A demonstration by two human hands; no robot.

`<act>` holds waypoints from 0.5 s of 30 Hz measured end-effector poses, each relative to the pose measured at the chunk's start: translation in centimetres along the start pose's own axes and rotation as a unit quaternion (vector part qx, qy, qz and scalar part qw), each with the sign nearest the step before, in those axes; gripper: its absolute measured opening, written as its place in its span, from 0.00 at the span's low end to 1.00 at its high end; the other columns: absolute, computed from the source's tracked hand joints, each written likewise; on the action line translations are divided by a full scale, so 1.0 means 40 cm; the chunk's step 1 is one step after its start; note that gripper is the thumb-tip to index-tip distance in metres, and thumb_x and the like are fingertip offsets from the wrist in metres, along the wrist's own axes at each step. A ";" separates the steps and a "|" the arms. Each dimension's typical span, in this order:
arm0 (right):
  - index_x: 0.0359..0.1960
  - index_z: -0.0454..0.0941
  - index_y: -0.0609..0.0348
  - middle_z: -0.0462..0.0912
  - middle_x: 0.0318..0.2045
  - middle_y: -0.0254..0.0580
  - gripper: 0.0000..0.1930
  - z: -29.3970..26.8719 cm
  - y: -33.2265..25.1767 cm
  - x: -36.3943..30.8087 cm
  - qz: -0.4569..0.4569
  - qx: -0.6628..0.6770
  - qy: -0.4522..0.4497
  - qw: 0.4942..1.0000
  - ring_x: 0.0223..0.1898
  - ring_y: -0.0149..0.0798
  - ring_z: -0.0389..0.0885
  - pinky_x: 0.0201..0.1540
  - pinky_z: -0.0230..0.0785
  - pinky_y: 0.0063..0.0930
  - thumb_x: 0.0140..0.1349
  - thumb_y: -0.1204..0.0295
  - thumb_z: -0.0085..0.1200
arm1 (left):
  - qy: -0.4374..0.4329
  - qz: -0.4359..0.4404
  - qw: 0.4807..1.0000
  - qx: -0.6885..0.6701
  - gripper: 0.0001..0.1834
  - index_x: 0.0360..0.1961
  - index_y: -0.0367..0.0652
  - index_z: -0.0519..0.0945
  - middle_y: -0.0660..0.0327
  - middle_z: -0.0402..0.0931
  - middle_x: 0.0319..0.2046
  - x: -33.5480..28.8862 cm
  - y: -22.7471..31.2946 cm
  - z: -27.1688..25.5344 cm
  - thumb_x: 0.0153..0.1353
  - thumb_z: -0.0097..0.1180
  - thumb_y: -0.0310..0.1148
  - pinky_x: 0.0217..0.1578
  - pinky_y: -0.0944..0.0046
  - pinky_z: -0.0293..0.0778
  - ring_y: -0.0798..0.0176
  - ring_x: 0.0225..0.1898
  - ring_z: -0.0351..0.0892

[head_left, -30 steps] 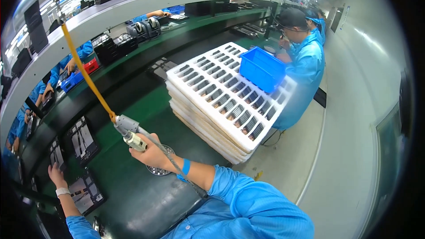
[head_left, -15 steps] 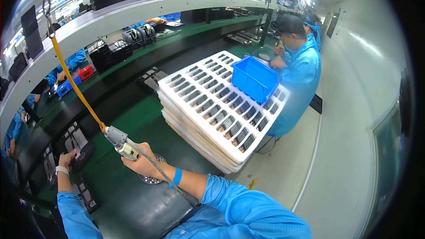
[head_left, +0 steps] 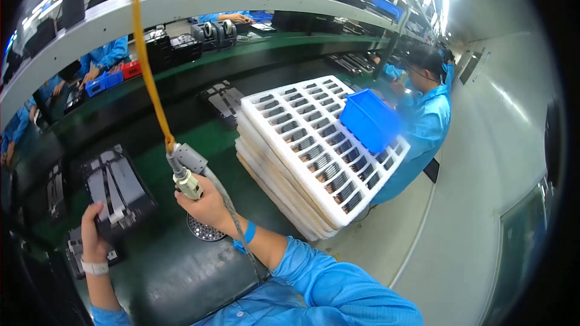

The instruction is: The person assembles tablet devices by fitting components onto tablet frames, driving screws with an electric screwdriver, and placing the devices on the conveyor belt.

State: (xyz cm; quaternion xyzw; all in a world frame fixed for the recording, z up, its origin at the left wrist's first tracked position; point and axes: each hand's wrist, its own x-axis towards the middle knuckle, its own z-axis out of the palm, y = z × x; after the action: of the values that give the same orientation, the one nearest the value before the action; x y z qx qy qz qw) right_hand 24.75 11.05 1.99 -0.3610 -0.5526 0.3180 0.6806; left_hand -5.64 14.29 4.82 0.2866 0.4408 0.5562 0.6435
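My right hand (head_left: 208, 205) is wrapped round a pale electric screwdriver (head_left: 189, 186). A yellow cord (head_left: 151, 78) holds the tool from above, and a grey cable runs from its top down past my wrist. My left hand (head_left: 95, 232) grips the near left edge of a flat black device assembly (head_left: 118, 187) with a grey panel and dark strips. The assembly is tilted and overlaps a second similar one (head_left: 81, 253). Just below my right hand is a round metal dish with holes (head_left: 206, 227), partly covered by my wrist.
Stacked white foam trays (head_left: 290, 187) full of small dark parts stand at the right, with a blue bin (head_left: 370, 122) on top. Beyond, a co-worker in blue (head_left: 426, 127) sits at the bench. Another device assembly (head_left: 222, 104) lies farther back. A shelf beam (head_left: 241, 1) crosses overhead.
My left hand has brought the device assembly nearer and it looks larger. The screwdriver stays in my right hand. The whole view has shifted, with the trays now farther right.
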 end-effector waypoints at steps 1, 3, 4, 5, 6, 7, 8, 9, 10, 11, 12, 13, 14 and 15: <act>0.35 0.78 0.64 0.79 0.25 0.32 0.07 0.003 0.000 -0.003 0.005 -0.002 -0.008 1.000 0.28 0.26 0.76 0.31 0.70 0.26 0.56 0.78 0.62 | -0.016 0.014 1.000 0.017 0.09 0.40 0.42 0.76 0.62 0.79 0.34 -0.050 -0.023 -0.015 0.59 0.59 0.30 0.42 0.62 0.79 0.64 0.35 0.81; 0.34 0.78 0.64 0.76 0.24 0.30 0.06 -0.005 -0.010 -0.001 0.016 -0.037 -0.020 0.999 0.27 0.23 0.72 0.31 0.68 0.23 0.56 0.79 0.61 | -0.009 0.025 0.996 0.082 0.16 0.47 0.37 0.74 0.57 0.80 0.40 -0.167 -0.057 0.005 0.58 0.58 0.28 0.44 0.62 0.79 0.62 0.39 0.82; 0.35 0.78 0.64 0.77 0.25 0.31 0.06 -0.003 -0.011 -0.002 0.006 -0.048 -0.023 0.999 0.27 0.22 0.72 0.31 0.66 0.22 0.56 0.80 0.60 | -0.037 -0.007 0.996 0.078 0.20 0.50 0.34 0.73 0.55 0.80 0.42 -0.219 -0.067 0.024 0.56 0.58 0.26 0.45 0.62 0.79 0.61 0.41 0.82; 0.35 0.78 0.64 0.77 0.25 0.31 0.06 0.001 -0.011 -0.004 0.011 -0.046 -0.031 0.998 0.27 0.22 0.72 0.31 0.66 0.22 0.56 0.80 0.60 | -0.043 -0.009 0.996 0.084 0.23 0.53 0.32 0.72 0.54 0.80 0.44 -0.257 -0.095 0.007 0.55 0.59 0.26 0.47 0.62 0.78 0.60 0.42 0.82; 0.35 0.78 0.64 0.77 0.25 0.31 0.06 0.007 -0.009 -0.008 0.006 -0.051 -0.028 0.998 0.28 0.22 0.72 0.31 0.67 0.22 0.55 0.80 0.61 | -0.044 -0.026 0.996 0.078 0.25 0.54 0.31 0.72 0.53 0.80 0.45 -0.298 -0.115 -0.001 0.54 0.59 0.26 0.49 0.62 0.77 0.60 0.44 0.82; 0.35 0.78 0.64 0.78 0.25 0.31 0.07 0.014 -0.005 -0.015 0.002 -0.056 -0.028 0.998 0.28 0.22 0.72 0.31 0.67 0.22 0.55 0.80 0.61 | -0.043 -0.044 0.996 0.071 0.26 0.55 0.31 0.72 0.53 0.79 0.46 -0.336 -0.133 -0.007 0.53 0.60 0.26 0.50 0.62 0.77 0.59 0.45 0.82; 0.36 0.79 0.65 0.79 0.27 0.31 0.07 0.022 0.006 -0.019 0.009 -0.049 -0.028 0.998 0.30 0.22 0.74 0.32 0.69 0.22 0.55 0.81 0.62 | -0.040 -0.061 0.995 0.064 0.27 0.56 0.31 0.71 0.53 0.79 0.47 -0.363 -0.144 -0.006 0.53 0.60 0.25 0.52 0.62 0.75 0.59 0.46 0.81; 0.37 0.80 0.64 0.81 0.30 0.31 0.08 0.030 0.013 -0.031 0.016 -0.042 -0.021 0.999 0.31 0.22 0.75 0.34 0.70 0.21 0.56 0.81 0.62 | -0.030 -0.083 0.994 0.057 0.29 0.57 0.31 0.71 0.53 0.79 0.48 -0.395 -0.160 -0.013 0.53 0.60 0.25 0.53 0.62 0.74 0.58 0.48 0.80; 0.40 0.79 0.63 0.81 0.34 0.32 0.09 0.031 0.017 -0.029 0.011 -0.012 -0.028 0.999 0.32 0.23 0.76 0.35 0.71 0.22 0.56 0.82 0.62 | -0.019 -0.093 0.992 0.079 0.31 0.59 0.31 0.70 0.54 0.79 0.49 -0.407 -0.177 -0.022 0.52 0.60 0.24 0.54 0.63 0.72 0.59 0.50 0.79; 0.41 0.78 0.62 0.81 0.36 0.33 0.11 0.014 0.023 -0.024 0.024 -0.023 -0.046 0.998 0.34 0.23 0.77 0.36 0.72 0.21 0.57 0.82 0.62 | -0.029 -0.081 0.990 0.114 0.32 0.60 0.31 0.70 0.56 0.78 0.50 -0.411 -0.200 -0.031 0.52 0.62 0.24 0.54 0.64 0.72 0.63 0.50 0.78; 0.41 0.76 0.61 0.81 0.37 0.34 0.11 0.022 0.028 -0.018 -0.010 -0.032 -0.044 0.998 0.34 0.23 0.77 0.35 0.72 0.21 0.57 0.83 0.61 | -0.052 -0.085 0.973 0.208 0.32 0.61 0.31 0.69 0.58 0.78 0.49 -0.413 -0.199 -0.045 0.54 0.63 0.25 0.52 0.65 0.72 0.66 0.50 0.76; 0.38 0.81 0.61 0.82 0.30 0.32 0.09 0.031 0.026 -0.013 -0.007 -0.002 -0.003 1.000 0.29 0.25 0.77 0.33 0.72 0.25 0.55 0.78 0.64 | -0.062 -0.076 0.971 0.217 0.31 0.61 0.31 0.69 0.60 0.78 0.47 -0.411 -0.195 -0.023 0.57 0.64 0.27 0.51 0.67 0.72 0.69 0.49 0.75; 0.39 0.81 0.61 0.83 0.33 0.33 0.10 0.034 -0.012 -0.013 0.058 0.004 -0.008 0.998 0.31 0.25 0.77 0.34 0.72 0.24 0.55 0.79 0.64 | -0.060 -0.059 0.970 0.229 0.29 0.61 0.32 0.70 0.61 0.77 0.48 -0.413 -0.202 -0.030 0.60 0.63 0.31 0.46 0.68 0.73 0.71 0.45 0.75; 0.41 0.79 0.61 0.83 0.36 0.34 0.12 0.024 0.015 -0.011 0.036 -0.023 0.005 0.999 0.33 0.25 0.78 0.33 0.73 0.23 0.56 0.80 0.65 | -0.071 -0.048 0.951 0.298 0.28 0.61 0.32 0.70 0.58 0.80 0.42 -0.412 -0.206 -0.050 0.62 0.62 0.33 0.37 0.65 0.75 0.70 0.38 0.78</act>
State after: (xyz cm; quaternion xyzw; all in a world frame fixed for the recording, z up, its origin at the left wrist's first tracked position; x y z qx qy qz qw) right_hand 23.69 11.15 1.36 -0.3976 -0.5433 0.3276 0.6629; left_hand -3.48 -3.70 0.92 0.4829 0.5525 0.3463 0.5845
